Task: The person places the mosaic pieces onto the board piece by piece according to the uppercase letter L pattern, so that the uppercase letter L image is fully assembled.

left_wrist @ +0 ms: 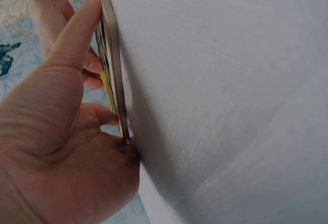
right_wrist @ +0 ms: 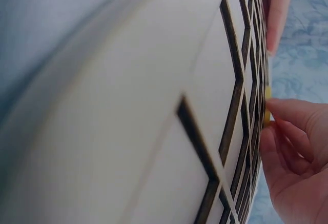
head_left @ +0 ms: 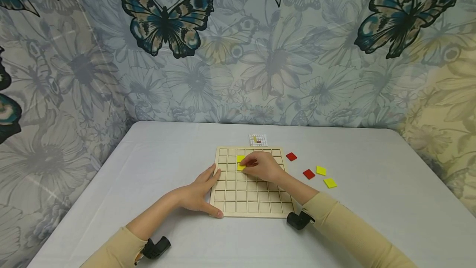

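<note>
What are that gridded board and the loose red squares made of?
The board looks like pale, matte wood, probably unvarnished, with dark brown edges along its grid. The red squares show flat, even color and no visible grain, so perhaps painted wood or plastic; I can't tell which.

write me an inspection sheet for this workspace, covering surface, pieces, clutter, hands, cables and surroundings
Surface: white-covered table, some faint creases.
Job's things: gridded board lying flat; upper yellow tile and lower yellow tile on it, one above the other; two loose red tiles and two loose yellow tiles to its right; small printed card beyond its far edge.
Clutter: nothing seen.
Hands: left hand rests against the board's left edge; right hand pinches the lower yellow tile; black device at each wrist.
Cables: nothing seen.
Surroundings: walls patterned with flowers and butterflies.
</note>
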`<state>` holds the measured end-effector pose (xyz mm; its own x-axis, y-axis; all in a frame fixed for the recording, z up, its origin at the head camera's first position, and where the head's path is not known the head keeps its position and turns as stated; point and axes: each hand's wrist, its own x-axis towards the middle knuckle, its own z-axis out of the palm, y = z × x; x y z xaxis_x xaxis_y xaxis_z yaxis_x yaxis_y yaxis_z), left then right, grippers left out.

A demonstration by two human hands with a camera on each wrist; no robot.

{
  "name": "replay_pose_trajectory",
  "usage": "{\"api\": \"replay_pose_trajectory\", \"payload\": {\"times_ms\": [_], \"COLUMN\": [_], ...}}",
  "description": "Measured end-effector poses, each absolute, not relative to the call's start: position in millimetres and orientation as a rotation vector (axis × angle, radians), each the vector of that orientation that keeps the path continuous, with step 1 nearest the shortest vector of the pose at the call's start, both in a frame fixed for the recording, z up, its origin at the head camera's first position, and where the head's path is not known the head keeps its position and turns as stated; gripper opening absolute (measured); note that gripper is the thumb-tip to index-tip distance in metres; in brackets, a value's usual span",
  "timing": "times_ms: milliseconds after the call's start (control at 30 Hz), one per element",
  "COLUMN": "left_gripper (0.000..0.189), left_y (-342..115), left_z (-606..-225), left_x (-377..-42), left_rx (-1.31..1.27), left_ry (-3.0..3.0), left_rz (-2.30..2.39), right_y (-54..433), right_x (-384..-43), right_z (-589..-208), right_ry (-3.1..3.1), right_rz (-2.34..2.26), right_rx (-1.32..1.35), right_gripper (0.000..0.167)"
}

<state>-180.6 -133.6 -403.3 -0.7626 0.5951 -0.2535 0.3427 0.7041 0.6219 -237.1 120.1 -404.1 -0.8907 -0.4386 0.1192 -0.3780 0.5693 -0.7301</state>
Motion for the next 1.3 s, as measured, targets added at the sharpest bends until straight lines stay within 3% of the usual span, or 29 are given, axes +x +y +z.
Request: {"api": "replay_pose_trajectory", "payload": {"times_ms": [733,1300], "left_gripper": [0.122,0.121], "left_y": [-134,-133], "left_z": [-405,-402], "left_x": [-181,-179], "left_rx": [0.722,0.699], "left_ry": [2.471,2.474], "left_rz": [0.782,0.786], "right_y": [121,157], "right_x": [-237,-232], "right_z": [-408,-390], "right_ry": [2.688,2.563], "right_rz": [-1.288,-1.515], "right_rx": [-0.550,-0.394], "right_gripper": [0.014,0.028]}}
